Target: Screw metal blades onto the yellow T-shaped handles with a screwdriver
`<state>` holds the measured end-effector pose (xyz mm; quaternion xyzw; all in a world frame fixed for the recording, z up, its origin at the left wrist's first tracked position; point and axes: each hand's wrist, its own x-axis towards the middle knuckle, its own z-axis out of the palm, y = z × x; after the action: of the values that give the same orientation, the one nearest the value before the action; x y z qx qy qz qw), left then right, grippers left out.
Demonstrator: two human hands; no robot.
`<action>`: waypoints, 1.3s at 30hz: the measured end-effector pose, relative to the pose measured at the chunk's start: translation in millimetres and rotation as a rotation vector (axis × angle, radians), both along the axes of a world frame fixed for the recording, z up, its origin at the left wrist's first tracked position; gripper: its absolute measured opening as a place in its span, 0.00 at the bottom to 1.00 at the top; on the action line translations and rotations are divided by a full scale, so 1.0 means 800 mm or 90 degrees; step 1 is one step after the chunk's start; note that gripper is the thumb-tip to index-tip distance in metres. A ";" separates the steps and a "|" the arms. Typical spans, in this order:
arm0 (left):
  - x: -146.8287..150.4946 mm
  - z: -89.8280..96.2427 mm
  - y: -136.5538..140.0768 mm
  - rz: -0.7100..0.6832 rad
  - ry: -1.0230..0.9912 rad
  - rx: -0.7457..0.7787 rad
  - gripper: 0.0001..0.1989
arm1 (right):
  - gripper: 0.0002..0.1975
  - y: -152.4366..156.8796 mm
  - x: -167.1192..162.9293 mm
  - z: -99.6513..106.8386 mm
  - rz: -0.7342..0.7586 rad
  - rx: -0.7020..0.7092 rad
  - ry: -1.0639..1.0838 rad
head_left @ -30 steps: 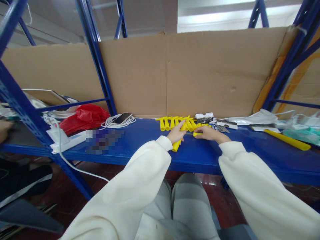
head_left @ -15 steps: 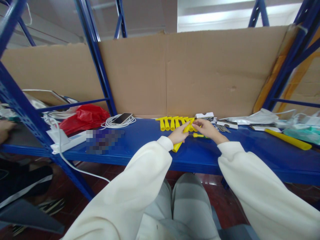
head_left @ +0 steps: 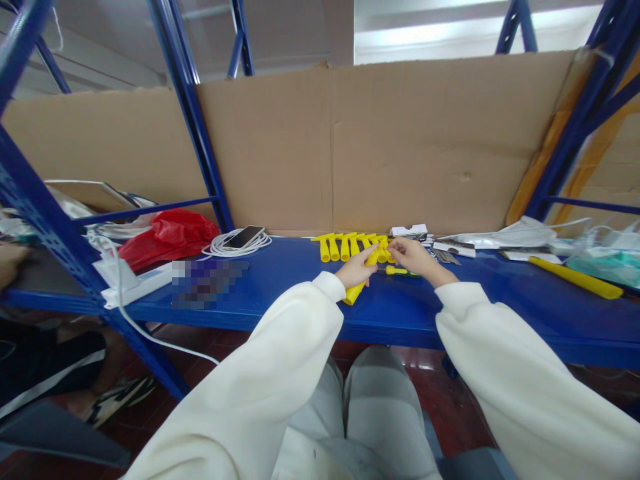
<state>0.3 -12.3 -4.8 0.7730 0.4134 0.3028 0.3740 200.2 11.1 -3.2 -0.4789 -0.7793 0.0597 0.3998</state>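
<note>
My left hand (head_left: 357, 269) is wrapped round a yellow plastic handle (head_left: 355, 294), which tilts with its wide round end toward me and its narrow head away. Close by that head, my right hand (head_left: 410, 257) is closed in a pinch; whatever its fingertips hold is too small to make out. Behind both hands stretches a row of similar yellow handles (head_left: 335, 248), partly covered by my fingers. A screwdriver with a yellow and green grip (head_left: 399, 271) lies on the blue shelf (head_left: 295, 273) under my right hand.
Small white boxes (head_left: 409, 231) and flat grey metal pieces (head_left: 447, 257) lie right of the row. Farther right are a long yellow tube (head_left: 575, 277) and plastic bags (head_left: 607, 257). At left lie a phone (head_left: 245, 237), a coiled white cable (head_left: 213, 249) and a red bag (head_left: 173, 235).
My right fingertips have shifted slightly at the head of the yellow handle, and the head's outline shows differently. My left hand keeps its grip. At far left, another person's foot has moved.
</note>
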 end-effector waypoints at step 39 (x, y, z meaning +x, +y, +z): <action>0.001 0.006 -0.008 0.047 -0.069 -0.048 0.39 | 0.05 -0.016 -0.012 -0.003 0.101 -0.149 -0.218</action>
<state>0.9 -18.9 -0.3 0.7250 0.4319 0.3419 0.4134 190.6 -1.8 -6.0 -0.4623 -0.8588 0.0990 0.1974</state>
